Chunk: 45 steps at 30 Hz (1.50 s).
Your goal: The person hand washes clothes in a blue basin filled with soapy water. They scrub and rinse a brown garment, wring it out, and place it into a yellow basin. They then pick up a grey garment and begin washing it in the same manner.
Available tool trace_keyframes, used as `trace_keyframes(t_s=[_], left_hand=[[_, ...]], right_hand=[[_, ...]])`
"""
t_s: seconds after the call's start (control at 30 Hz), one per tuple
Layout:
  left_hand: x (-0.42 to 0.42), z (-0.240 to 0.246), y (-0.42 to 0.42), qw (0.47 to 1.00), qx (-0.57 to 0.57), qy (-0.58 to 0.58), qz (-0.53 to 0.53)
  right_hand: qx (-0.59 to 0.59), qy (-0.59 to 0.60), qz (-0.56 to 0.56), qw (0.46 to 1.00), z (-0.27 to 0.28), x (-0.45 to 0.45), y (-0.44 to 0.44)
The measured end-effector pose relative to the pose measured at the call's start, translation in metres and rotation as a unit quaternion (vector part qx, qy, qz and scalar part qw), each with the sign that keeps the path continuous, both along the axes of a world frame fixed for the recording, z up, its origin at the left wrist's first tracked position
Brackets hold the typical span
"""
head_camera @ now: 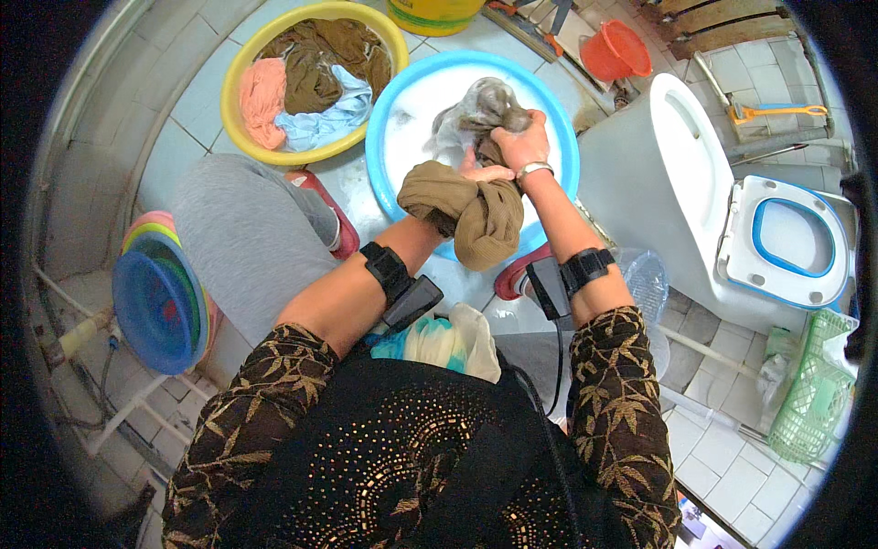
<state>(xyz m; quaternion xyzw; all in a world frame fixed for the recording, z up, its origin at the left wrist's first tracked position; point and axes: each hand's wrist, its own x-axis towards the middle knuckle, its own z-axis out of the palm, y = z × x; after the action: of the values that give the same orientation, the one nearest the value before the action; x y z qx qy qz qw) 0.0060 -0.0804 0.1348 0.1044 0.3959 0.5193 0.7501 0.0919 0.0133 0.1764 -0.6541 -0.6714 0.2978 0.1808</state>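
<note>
A brown knit garment (494, 219), wet and sudsy at its far end, hangs over the near rim of a light-blue basin (384, 171) full of white foam. My right hand (528, 143), with a bracelet at the wrist, grips a bunched part of it above the suds. Just left of that, my left hand (485, 170) has the cloth between its thumb and outstretched fingers. A thick fold drapes over my left wrist and hides part of the hand. Dark straps with small boxes sit on both forearms.
A yellow basin (233, 123) with brown, pink and light-blue cloths stands at far left. Stacked plastic basins (147, 309) are at left. A white toilet (686, 226) with a seat (741, 240) is at right. A red bucket (610, 55) and a green plastic basket (809, 398) stand farther out.
</note>
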Motion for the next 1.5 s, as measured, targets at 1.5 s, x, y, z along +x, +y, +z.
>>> trace_keyframes(t_s=[1.5], left_hand=[[-0.043, -0.043, -0.096, 0.999, -0.006, -0.045, -0.025]], right_hand=[[-0.008, 0.078, 0.187, 0.979, 0.042, 0.023, -0.004]])
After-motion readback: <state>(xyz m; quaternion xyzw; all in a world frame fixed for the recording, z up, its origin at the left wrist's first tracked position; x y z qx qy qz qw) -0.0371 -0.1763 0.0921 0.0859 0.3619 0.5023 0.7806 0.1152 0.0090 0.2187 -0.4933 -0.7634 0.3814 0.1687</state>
